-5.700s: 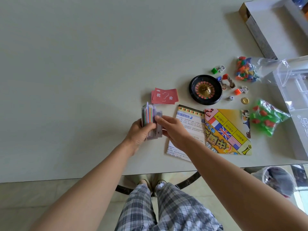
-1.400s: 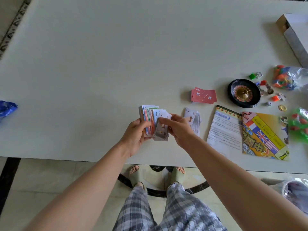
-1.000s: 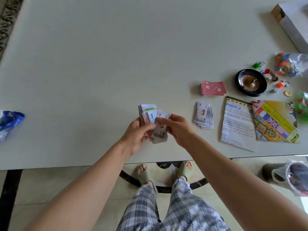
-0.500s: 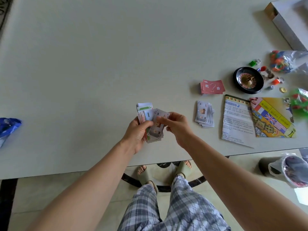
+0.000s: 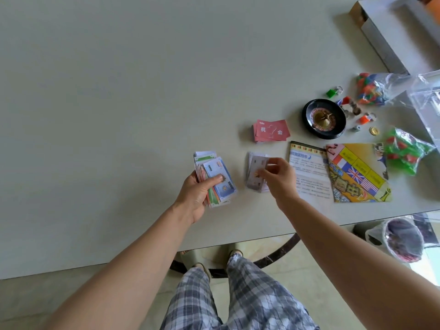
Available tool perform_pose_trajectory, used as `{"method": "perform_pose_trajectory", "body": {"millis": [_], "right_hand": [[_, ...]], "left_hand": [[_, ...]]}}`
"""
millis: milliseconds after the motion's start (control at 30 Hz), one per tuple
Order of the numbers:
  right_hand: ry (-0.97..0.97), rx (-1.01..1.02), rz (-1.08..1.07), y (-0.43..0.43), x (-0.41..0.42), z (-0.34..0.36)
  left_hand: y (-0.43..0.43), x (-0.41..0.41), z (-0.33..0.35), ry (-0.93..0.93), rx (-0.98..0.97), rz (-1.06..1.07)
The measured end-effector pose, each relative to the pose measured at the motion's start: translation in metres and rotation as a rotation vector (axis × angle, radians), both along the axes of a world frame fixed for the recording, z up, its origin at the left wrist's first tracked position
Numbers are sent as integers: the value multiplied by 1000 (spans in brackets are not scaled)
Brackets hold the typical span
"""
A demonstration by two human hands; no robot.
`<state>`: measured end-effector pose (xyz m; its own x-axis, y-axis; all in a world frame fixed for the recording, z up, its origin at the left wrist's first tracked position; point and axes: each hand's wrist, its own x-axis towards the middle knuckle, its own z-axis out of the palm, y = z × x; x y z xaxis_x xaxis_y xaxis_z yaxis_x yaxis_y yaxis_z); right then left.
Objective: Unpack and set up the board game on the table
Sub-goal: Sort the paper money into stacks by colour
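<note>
My left hand [image 5: 195, 194] grips a fanned stack of play money [image 5: 217, 178], a blue note on top under the thumb. My right hand [image 5: 278, 178] pinches a few grey notes [image 5: 256, 172] over the grey note pile on the table, just right of the left hand. Further back lie the red chance cards [image 5: 271, 131]. The folded game board [image 5: 357, 172] and the instruction sheet [image 5: 309, 172] lie to the right.
A black roulette wheel [image 5: 323, 119], small coloured tokens [image 5: 362, 119], a gold coin [image 5: 374, 131] and bags of coloured pieces [image 5: 371, 90] and green houses [image 5: 404, 151] crowd the right side. The open game box [image 5: 381, 44] sits far right. A lined bin [image 5: 402, 239] stands below the table edge.
My right hand has pulled grey notes off the stack in my left hand and carried them right, over the grey pile. The blue note now tops the left-hand stack.
</note>
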<state>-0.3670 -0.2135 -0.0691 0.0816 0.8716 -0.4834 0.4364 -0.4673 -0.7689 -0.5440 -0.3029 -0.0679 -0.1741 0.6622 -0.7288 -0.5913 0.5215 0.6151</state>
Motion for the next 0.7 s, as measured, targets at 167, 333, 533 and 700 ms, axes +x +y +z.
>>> {"method": "perform_pose_trajectory", "body": {"millis": [167, 333, 533, 700], "right_hand": [[-320, 180, 197, 7, 10, -11], [83, 135, 348, 6, -2, 7], [281, -61, 421, 0, -20, 13], [256, -66, 443, -11, -40, 17]], "left_hand": [[12, 17, -1, 48, -24, 16], [21, 28, 5, 123, -29, 58], [16, 27, 16, 76, 27, 56], [-7, 12, 18, 96, 47, 106]]}}
